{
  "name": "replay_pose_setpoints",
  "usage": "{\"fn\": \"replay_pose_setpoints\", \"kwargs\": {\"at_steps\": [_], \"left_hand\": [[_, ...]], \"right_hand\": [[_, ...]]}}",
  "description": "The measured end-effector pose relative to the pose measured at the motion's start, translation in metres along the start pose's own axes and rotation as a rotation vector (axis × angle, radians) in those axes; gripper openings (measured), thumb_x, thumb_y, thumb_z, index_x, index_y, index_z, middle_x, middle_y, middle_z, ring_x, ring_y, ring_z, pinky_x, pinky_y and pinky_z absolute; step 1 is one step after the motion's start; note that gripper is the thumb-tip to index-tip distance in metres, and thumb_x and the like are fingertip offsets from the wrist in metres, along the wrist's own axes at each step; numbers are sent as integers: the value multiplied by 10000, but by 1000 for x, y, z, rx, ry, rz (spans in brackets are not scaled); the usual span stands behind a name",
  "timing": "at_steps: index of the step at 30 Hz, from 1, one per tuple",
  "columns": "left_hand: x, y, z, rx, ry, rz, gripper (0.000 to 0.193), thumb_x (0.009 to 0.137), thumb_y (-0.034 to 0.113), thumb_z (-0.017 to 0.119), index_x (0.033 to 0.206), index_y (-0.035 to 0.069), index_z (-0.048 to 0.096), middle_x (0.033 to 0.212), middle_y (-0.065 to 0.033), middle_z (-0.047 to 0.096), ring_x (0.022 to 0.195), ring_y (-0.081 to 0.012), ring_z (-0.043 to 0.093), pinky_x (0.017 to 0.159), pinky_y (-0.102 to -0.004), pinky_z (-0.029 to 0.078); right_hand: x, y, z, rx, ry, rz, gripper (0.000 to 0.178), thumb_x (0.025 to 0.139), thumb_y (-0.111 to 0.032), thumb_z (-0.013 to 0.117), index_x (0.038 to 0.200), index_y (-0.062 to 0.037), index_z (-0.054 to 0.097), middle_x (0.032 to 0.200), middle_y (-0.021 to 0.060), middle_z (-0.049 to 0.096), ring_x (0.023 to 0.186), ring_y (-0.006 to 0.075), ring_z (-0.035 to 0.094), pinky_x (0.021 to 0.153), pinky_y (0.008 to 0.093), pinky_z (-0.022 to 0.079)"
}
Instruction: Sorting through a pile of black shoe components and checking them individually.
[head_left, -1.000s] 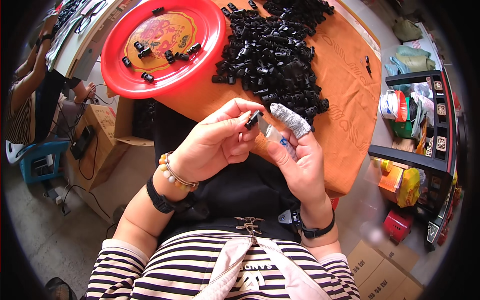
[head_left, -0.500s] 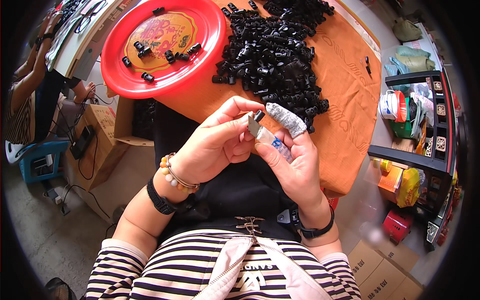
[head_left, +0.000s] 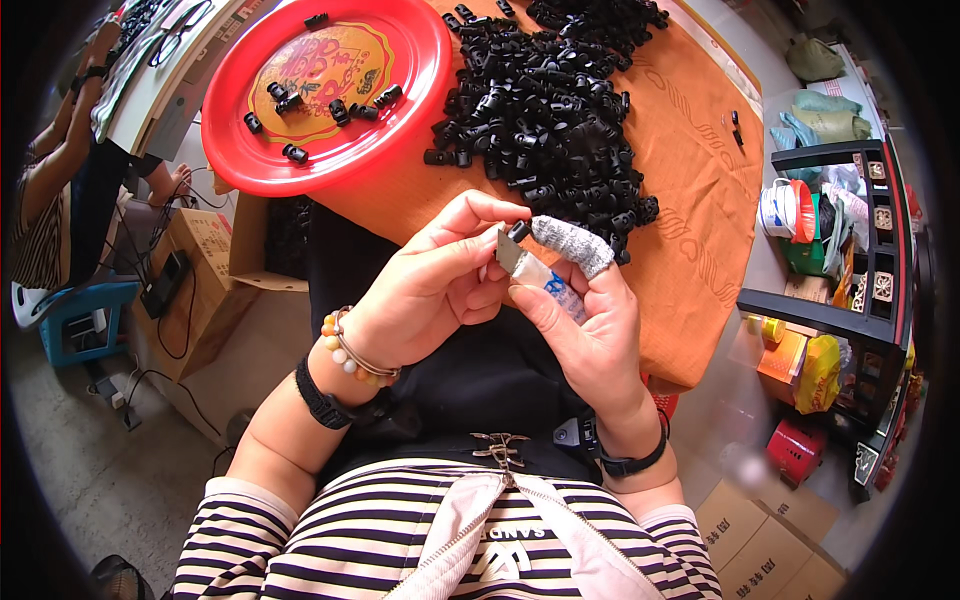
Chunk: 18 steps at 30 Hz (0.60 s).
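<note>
My left hand (head_left: 435,270) pinches a small black cord lock (head_left: 519,231) between thumb and forefinger. Closed round the white wrapped handle (head_left: 547,281) of a short flat blade (head_left: 509,253) is my right hand (head_left: 605,330). The blade's grey metal end sits against or right beside the cord lock; the exact contact is too small to tell. A grey knitted sleeve (head_left: 572,245) covers my right forefinger, whose tip reaches the cord lock's far side. Beyond my hands a big heap of black cord locks (head_left: 540,120) covers part of the orange tablecloth (head_left: 690,190).
A red round tray (head_left: 225,140) with several cord locks stands far left on the table. An open cardboard box (head_left: 262,235) with black pieces is below it. Shelving (head_left: 820,310) stands at the right, cartons (head_left: 765,540) lower right. Another person's arm (head_left: 65,140) shows far left.
Both hands stay almost in place. The covered right forefinger has bent slightly, and the blade and cord lock have shifted only a little.
</note>
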<state>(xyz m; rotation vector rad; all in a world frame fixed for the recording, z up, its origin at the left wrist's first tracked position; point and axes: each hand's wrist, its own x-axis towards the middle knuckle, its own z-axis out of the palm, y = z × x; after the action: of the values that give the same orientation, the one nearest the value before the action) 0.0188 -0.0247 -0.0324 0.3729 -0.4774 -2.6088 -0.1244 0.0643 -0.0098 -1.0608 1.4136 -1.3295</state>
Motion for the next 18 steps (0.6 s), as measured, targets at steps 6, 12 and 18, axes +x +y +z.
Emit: {"fn": "replay_pose_setpoints", "kwargs": {"at_steps": [6,12,18], "left_hand": [[-1,-1,-2,5,-16,24,247,927,155,463,1168,102,481,773,21,467,606,-43,369,514,-192,299],[-1,-1,-1,-7,0,19,244,926,170,470,1159,101,488,775,25,453,598,-43,362,507,-191,289],[1,-2,-3,-13,-10,-11,365,901,182,497,1236,65,414,821,4,475,562,-41,332,486,-181,297]], "right_hand": [[-1,-3,3,50,0,11,384,837,-26,619,1189,27,476,1009,58,577,883,73,548,765,202,459],[0,2,4,62,48,-26,342,839,-20,614,1161,25,508,985,52,591,874,72,552,765,202,457],[0,0,4,48,59,-24,359,833,-28,623,1163,45,501,975,59,588,872,72,547,752,199,456]]}}
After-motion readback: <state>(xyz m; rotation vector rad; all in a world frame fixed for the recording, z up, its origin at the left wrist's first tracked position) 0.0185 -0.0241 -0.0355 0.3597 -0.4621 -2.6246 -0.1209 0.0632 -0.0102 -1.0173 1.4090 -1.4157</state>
